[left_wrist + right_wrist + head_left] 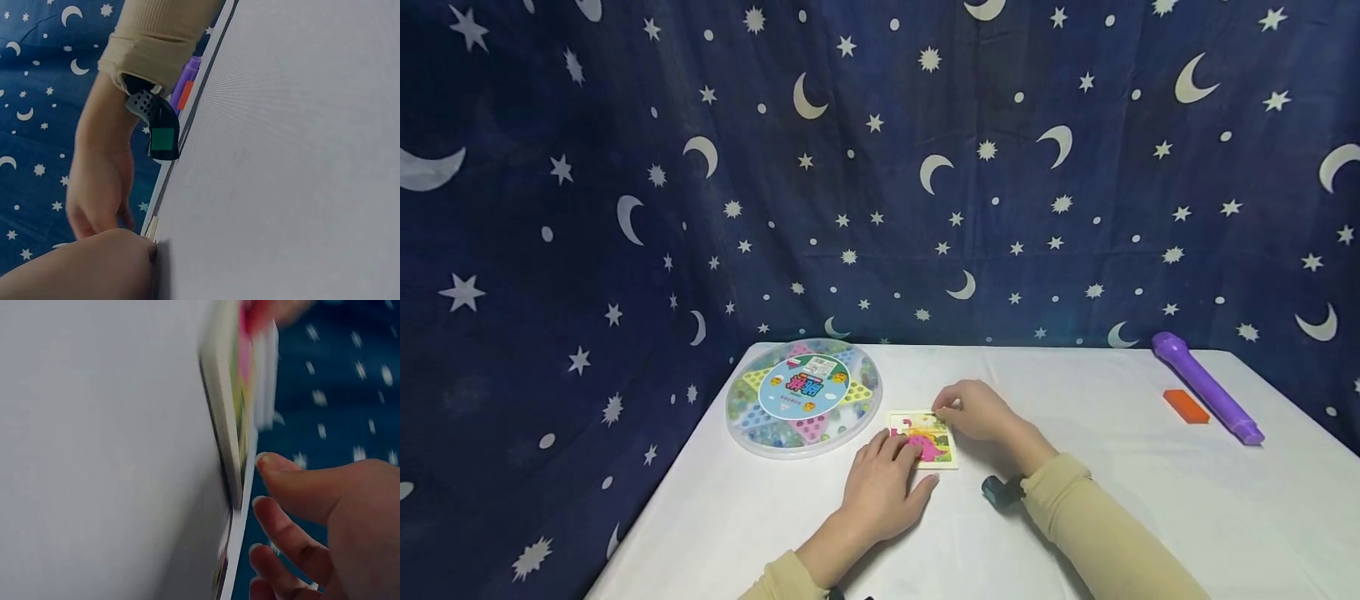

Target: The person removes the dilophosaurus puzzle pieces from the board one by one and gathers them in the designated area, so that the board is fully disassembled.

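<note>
Where the table edge lay nearest me, I logged two beige sleeves [1097, 525] reaching in over the white tablecloth [1150, 500].

Item 1: left hand [883, 487], palm down on the cloth, fingers straight and resting flat, the fingertips [898, 446] pressing the near-left corner of the puzzle board.

Item 2: dark wrist device [1002, 490] with a green square face, strapped at the right cuff; the left wrist view showed it clearly [159, 128].

Item 3: small dinosaur jigsaw puzzle [925, 439], a cream-framed square with a pink dinosaur, lying flat near the middle of the table between both hands. The right wrist view showed its edge [228, 425], blurred.

Item 4: right hand [981, 411], fingers curled at the far-right corner of the puzzle; thumb and forefinger [294, 487] sat at its edge, pinched together on something small there. I could not tell whether that was a loose piece or the frame.

Item 5: round clear marble-game case [803, 396], star-patterned, just left of the puzzle and apart from it.

Item 6: orange block [1186, 406], far right.

Item 7: purple torch [1206, 386], just beyond the block.

Item 8: navy star-and-moon curtain [880, 167], behind everything.
</note>
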Demonstrator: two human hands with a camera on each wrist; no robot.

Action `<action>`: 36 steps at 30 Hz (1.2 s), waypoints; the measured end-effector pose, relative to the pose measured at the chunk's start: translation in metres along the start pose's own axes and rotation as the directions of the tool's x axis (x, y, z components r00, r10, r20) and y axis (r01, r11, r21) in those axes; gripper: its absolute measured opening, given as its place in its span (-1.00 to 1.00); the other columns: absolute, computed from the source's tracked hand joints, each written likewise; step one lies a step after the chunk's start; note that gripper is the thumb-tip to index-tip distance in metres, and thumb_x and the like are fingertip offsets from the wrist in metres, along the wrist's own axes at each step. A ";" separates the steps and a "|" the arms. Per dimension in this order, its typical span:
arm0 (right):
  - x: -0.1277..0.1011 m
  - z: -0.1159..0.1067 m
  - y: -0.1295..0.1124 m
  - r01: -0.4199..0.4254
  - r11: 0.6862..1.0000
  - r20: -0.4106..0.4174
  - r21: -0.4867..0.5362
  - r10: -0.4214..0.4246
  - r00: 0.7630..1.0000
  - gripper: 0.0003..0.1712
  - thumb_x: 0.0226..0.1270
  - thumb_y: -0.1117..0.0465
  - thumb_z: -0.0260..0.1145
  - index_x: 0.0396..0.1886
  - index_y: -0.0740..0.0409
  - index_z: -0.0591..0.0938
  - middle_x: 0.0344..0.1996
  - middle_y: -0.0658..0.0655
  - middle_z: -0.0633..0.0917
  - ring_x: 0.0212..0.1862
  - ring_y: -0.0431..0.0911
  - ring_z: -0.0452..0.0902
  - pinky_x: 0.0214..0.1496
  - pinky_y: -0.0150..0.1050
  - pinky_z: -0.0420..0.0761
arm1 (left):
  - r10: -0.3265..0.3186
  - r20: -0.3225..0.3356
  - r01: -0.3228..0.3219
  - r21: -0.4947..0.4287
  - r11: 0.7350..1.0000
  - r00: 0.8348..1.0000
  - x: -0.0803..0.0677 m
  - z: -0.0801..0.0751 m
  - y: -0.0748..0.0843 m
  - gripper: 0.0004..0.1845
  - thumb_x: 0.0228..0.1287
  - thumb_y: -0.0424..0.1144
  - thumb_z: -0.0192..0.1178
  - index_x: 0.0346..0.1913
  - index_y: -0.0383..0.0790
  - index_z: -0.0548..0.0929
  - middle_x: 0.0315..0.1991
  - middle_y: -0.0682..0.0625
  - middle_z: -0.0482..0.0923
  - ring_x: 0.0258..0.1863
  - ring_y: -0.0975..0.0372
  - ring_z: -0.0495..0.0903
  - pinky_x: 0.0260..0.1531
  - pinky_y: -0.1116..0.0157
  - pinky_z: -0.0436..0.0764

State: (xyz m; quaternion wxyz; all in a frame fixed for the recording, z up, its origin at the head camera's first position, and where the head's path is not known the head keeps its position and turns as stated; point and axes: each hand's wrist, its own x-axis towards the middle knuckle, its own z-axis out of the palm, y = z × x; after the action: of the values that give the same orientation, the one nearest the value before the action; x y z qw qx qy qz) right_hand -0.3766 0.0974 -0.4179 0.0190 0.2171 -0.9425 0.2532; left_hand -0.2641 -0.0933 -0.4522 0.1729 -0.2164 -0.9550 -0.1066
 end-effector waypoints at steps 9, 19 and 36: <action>0.009 0.007 -0.032 0.152 0.986 0.107 -0.073 -0.144 0.984 -0.82 0.26 0.23 0.25 -0.29 -0.14 0.72 -0.33 -0.16 0.66 -0.21 -0.18 0.48 0.06 -0.08 0.43 | 0.065 0.021 -0.066 0.041 0.997 0.998 0.007 -0.003 0.000 -0.55 0.29 0.20 -0.07 -0.02 -0.08 0.47 0.03 0.01 0.47 0.16 0.07 0.36 0.09 -0.09 0.29; 0.016 0.010 -0.036 0.148 0.987 0.162 -0.055 -0.137 0.977 -0.76 0.27 0.33 0.17 -0.34 -0.11 0.68 -0.38 -0.09 0.61 -0.30 -0.15 0.42 0.01 -0.08 0.46 | 0.070 0.077 -0.076 0.078 0.994 0.995 0.010 -0.007 -0.006 -0.48 0.31 0.18 -0.07 0.15 -0.09 0.42 -0.04 0.04 0.47 0.08 0.10 0.38 0.00 0.02 0.35; 0.013 0.008 -0.036 0.021 1.000 0.160 0.018 -0.023 0.987 -0.71 0.21 0.25 0.30 -0.07 -0.08 0.59 -0.23 -0.05 0.61 -0.16 -0.13 0.50 0.03 -0.08 0.50 | 0.061 0.072 -0.068 0.099 0.993 0.996 0.008 -0.003 0.000 -0.46 0.37 0.09 -0.14 0.28 -0.11 0.38 0.12 -0.04 0.34 0.19 0.07 0.24 0.08 0.01 0.25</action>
State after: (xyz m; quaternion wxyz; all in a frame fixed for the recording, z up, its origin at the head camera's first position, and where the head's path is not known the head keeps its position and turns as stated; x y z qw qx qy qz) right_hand -0.3725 0.0606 -0.4062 -0.0558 0.2474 -0.9365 0.2422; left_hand -0.2703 -0.0912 -0.4459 0.1542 -0.2418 -0.9569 -0.0448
